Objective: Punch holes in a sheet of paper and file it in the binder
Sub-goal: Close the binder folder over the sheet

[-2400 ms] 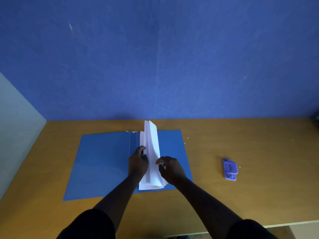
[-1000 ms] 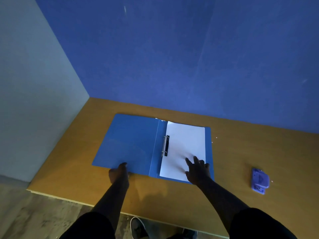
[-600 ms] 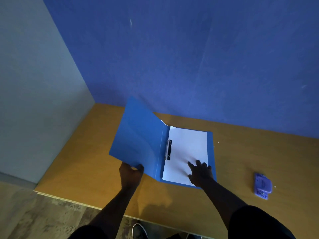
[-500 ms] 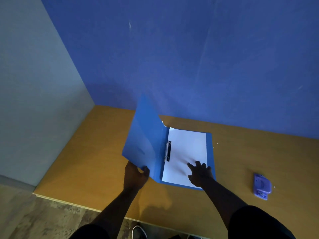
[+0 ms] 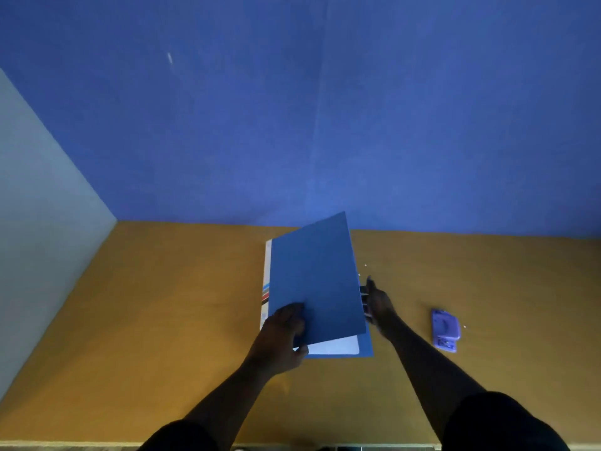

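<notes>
Binder lies on the counter near the blue back wall, its front cover tilted up over the filed sheet of paper, which shows as a white strip at the near edge under the cover. Your left hand has its fingers closed around the cover's near left corner, thumb on top of the blue card. Your right hand sits at the binder's right edge, just beside the raised cover; its fingers are partly hidden behind that edge, so you cannot tell from here how far it is open or whether it grips anything. A purple hole punch rests on the counter to the right, apart from the binder.
</notes>
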Action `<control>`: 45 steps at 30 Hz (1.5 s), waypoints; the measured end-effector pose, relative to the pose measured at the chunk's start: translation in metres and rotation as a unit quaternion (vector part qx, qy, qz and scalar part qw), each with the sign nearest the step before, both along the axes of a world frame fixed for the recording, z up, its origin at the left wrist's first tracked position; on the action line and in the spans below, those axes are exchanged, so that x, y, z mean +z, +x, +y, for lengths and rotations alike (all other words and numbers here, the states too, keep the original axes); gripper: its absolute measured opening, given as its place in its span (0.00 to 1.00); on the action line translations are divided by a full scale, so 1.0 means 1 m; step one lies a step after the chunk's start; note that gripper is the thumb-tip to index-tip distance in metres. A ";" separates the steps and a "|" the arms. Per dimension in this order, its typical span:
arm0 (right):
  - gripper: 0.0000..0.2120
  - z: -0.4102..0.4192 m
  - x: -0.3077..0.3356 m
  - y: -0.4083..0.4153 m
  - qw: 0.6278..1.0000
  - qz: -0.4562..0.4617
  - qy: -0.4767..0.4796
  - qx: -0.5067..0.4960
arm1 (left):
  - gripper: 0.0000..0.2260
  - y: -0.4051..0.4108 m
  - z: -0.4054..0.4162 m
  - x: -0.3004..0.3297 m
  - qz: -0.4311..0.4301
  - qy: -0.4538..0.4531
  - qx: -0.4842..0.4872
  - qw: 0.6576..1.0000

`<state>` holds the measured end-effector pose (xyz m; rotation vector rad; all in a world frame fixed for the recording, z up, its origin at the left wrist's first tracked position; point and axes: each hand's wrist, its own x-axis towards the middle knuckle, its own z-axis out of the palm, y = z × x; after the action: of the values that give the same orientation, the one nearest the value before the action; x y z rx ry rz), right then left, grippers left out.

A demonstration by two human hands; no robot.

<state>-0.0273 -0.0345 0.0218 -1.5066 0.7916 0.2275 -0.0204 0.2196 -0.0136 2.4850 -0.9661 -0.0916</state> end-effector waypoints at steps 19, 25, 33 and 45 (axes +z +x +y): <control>0.24 -0.011 -0.041 -0.015 0.923 0.143 -0.328 0.140 | 0.18 0.031 -0.020 -0.010 0.093 0.002 0.253 0.963; 0.19 -0.008 -0.046 -0.012 0.933 0.158 -0.307 0.100 | 0.20 0.044 -0.020 -0.019 0.312 -0.036 0.382 0.869; 0.13 -0.029 -0.042 -0.012 0.941 0.135 -0.293 0.099 | 0.20 0.036 -0.030 -0.021 0.260 -0.042 0.410 0.873; 0.13 -0.105 -0.035 -0.040 0.898 0.163 -0.396 0.104 | 0.18 0.024 -0.114 -0.006 0.250 -0.039 0.341 0.905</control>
<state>-0.0676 -0.1399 -0.0130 -2.3748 1.0595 0.3472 0.0033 0.1059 -0.0192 2.3916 0.1246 -0.4229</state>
